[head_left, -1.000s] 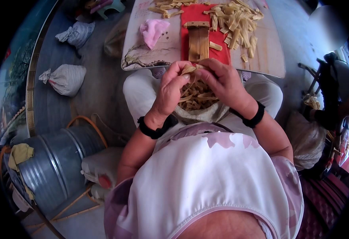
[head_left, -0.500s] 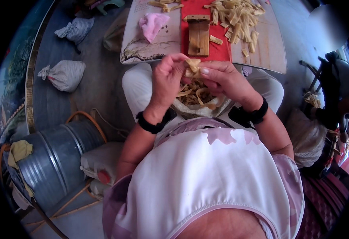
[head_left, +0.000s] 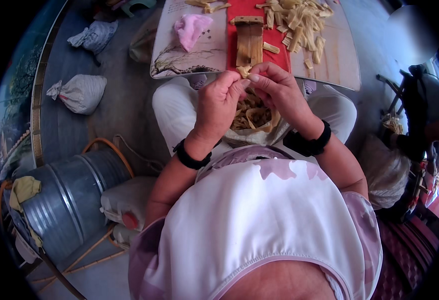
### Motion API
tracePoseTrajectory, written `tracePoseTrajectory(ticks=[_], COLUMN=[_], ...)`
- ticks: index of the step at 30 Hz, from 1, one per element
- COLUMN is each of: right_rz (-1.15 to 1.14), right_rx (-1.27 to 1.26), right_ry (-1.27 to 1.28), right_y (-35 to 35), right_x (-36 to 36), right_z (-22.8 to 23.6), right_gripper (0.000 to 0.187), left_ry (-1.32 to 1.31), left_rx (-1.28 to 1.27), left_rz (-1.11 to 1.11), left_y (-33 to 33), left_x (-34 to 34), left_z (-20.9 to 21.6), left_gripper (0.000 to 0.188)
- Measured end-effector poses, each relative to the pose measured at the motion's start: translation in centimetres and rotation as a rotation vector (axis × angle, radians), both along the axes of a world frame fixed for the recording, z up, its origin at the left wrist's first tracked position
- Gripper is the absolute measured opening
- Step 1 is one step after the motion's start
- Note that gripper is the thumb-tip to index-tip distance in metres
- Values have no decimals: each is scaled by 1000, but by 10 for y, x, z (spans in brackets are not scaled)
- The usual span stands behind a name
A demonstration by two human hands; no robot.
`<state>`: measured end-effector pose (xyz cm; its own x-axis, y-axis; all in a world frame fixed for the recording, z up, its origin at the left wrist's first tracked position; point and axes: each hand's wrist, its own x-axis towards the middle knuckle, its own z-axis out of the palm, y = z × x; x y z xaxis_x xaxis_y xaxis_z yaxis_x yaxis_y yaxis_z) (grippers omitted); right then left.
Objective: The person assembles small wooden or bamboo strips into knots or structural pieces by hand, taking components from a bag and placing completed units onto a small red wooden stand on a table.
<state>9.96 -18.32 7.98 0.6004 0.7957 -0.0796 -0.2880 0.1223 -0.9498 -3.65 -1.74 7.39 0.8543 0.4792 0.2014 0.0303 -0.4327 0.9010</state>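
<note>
Between both hands is a small pale-yellow folded strip [head_left: 244, 71], pinched at the table's near edge. My left hand [head_left: 220, 95] grips it from the left, thumb and fingers pressed together. From the right, my right hand [head_left: 281, 92] holds it with thumb and forefinger. Below the hands, an open white sack [head_left: 248, 137] between my knees is full of brownish-yellow strips [head_left: 252, 112]. Just beyond the hands, a wooden block tool [head_left: 249, 42] with a crossbar lies on a red cloth [head_left: 238, 9]; the hands partly cover its near end.
On the table [head_left: 329, 70] are a heap of pale-yellow strips [head_left: 302, 22] at the right and a pink cloth [head_left: 192, 30] at the left. Tied sacks [head_left: 83, 94] stand on the floor at left, near a metal drum [head_left: 74, 192]. Another sack [head_left: 384, 172] is at right.
Both hands have moved slightly forward, with the strip now over the near end of the wooden tool. The strip looks more compact, and more of the sack's contents shows.
</note>
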Motion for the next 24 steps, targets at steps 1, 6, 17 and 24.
tracePoseTrajectory(ticks=[1, 6, 17, 24], right_rz=[-2, -134, 0, 208], right_rx=[-22, -43, -104, -300], right_ry=[-9, 350, 99, -17], right_y=[-2, -18, -13, -10], right_x=[2, 36, 11, -1], right_z=[-2, -2, -2, -19], right_gripper=[21, 44, 20, 29], left_ry=[-3, -143, 0, 89], left_rx=[-32, 7, 629, 777], left_rz=[8, -13, -148, -218], left_y=[-1, 14, 20, 48], left_x=[1, -8, -2, -2], left_z=[4, 31, 13, -37], left_gripper=[12, 7, 45, 32])
